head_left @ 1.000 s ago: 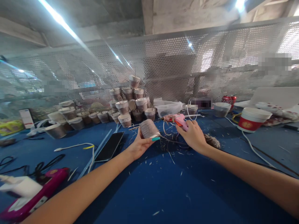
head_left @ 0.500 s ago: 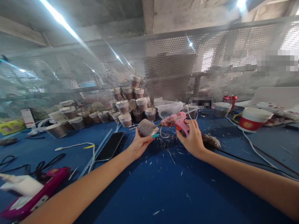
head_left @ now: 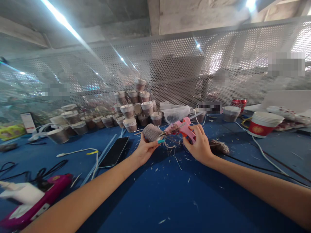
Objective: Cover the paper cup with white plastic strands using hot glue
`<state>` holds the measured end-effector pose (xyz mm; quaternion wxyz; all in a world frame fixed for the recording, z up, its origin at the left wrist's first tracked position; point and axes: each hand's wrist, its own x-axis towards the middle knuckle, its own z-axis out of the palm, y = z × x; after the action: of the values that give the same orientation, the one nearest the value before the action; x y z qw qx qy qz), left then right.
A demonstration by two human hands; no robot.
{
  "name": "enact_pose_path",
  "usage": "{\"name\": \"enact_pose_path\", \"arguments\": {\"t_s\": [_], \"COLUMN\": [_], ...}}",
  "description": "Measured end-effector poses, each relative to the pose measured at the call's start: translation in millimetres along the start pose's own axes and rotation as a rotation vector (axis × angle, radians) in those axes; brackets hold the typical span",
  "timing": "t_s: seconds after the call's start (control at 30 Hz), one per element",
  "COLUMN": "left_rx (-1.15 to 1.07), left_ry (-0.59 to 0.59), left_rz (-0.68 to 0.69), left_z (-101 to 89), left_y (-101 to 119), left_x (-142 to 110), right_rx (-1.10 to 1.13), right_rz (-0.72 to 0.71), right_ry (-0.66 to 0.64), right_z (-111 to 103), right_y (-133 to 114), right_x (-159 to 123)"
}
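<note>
A small cup wrapped in grey yarn [head_left: 151,132] lies on its side in my left hand [head_left: 144,149], whose fingers curl around it. The teal-nailed thumb presses near its pale rim. My right hand [head_left: 199,142] grips a pink hot glue gun [head_left: 181,127] by its handle, with the fingers at the trigger. The nozzle points left and meets the cup's rim edge; whether it touches cannot be made out. White scraps and loose threads [head_left: 178,160] lie on the blue table [head_left: 155,200] beneath. Beside my right wrist rests a brown-grey yarn bundle [head_left: 218,146].
Several wrapped cups [head_left: 127,111] stand stacked at the back centre, with more in a row to the left. A black phone [head_left: 114,152] and a magenta power strip [head_left: 46,197] lie on the left. At right stand paper cups [head_left: 263,126] and a red can [head_left: 239,104], with cables nearby.
The glue gun has moved slightly left and down, bringing its nozzle against or very close to the cup's rim. My left hand and the cup have barely moved.
</note>
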<state>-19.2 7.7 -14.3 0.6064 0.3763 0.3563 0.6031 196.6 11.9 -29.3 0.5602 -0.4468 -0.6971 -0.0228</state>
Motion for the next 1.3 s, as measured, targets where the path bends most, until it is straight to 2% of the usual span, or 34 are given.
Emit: {"name": "enact_pose_path", "arguments": {"t_s": [0.4,1.0,1.17,1.3], "left_rx": [-0.026,-0.052,-0.083,-0.095], "left_ry": [0.011,0.060,0.059,0.060], "left_rz": [0.002,0.002,0.003,0.017], "left_z": [0.6,5.1,6.8,7.5], "left_y": [0.1,3.9,4.1,3.6], "left_x": [0.0,-2.8,-2.8,-2.9], "right_rx": [-0.006,-0.084,-0.178,-0.236], "right_rz": [-0.029,0.032,0.145,0.286], "right_ry": [0.018,0.032,-0.063,-0.140], "right_z": [-0.8,0.2,0.5,6.5], "right_y": [0.3,6.1,6.9,18.8], "right_x": [0.6,2.9,1.5,0.5]}}
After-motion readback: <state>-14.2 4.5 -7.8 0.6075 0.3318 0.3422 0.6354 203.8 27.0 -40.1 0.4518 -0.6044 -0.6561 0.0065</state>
